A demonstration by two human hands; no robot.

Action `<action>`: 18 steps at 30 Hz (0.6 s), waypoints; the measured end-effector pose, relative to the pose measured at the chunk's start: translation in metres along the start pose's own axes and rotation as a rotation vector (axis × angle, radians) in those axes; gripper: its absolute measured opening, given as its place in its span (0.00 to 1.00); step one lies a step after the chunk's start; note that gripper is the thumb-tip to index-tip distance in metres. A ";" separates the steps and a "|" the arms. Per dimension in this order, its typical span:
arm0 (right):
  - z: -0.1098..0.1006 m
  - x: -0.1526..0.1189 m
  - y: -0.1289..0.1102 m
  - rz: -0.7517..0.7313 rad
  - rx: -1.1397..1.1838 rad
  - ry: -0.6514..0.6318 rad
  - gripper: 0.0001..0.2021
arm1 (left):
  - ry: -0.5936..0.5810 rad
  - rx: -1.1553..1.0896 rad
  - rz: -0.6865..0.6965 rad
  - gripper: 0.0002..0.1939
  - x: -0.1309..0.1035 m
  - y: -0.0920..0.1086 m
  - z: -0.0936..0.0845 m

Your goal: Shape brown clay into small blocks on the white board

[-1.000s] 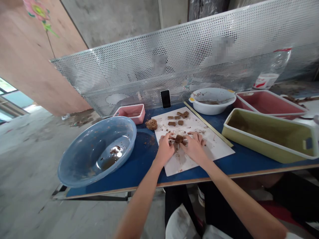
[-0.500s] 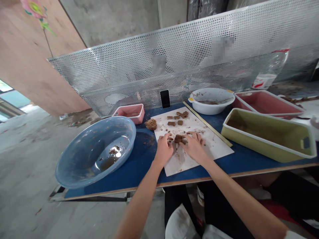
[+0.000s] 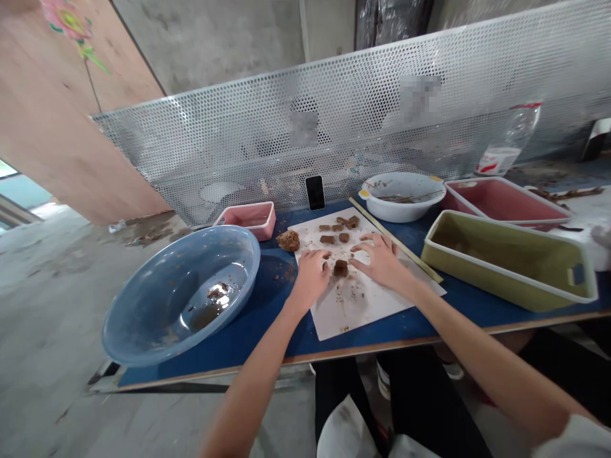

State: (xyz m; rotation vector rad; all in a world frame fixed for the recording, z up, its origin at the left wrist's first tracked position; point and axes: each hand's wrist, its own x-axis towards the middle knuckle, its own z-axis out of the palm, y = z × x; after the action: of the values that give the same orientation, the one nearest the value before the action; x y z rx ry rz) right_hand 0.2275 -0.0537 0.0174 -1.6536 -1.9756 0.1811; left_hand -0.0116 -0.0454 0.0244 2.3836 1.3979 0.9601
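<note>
Head view shows a person's left hand (image 3: 312,277) and right hand (image 3: 384,264) flanking a dark brown block (image 3: 340,268) on a white board (image 3: 330,320), fingers parted, curved and clear of it. Brown pieces (image 3: 327,240) lie beyond the hands, a crumbly clump (image 3: 288,240) past the left one. Left of both stands a blue basin (image 3: 143,305).

Left hand (image 3: 311,277), right hand (image 3: 382,261), perhaps clay (image 3: 340,268) between

grey wall (image 3: 214,44), blotchy | pinkish panel (image 3: 62,127) with flower picture (image 3: 71,24) | perforated metal screen (image 3: 200,137) behind blue table (image 3: 260,305) | grey floor (image 3: 52,305), stained | bright opening (image 3: 21,188) at far left
</note>
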 end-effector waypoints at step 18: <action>0.011 0.015 0.020 -0.229 0.069 -0.067 0.10 | -0.218 -0.161 0.122 0.08 0.033 -0.037 0.009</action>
State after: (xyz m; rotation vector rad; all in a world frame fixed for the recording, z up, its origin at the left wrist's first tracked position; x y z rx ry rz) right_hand 0.2381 -0.0319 0.0046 -1.3825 -2.1653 0.2178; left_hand -0.0203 0.0025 0.0133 2.3902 1.0682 0.7788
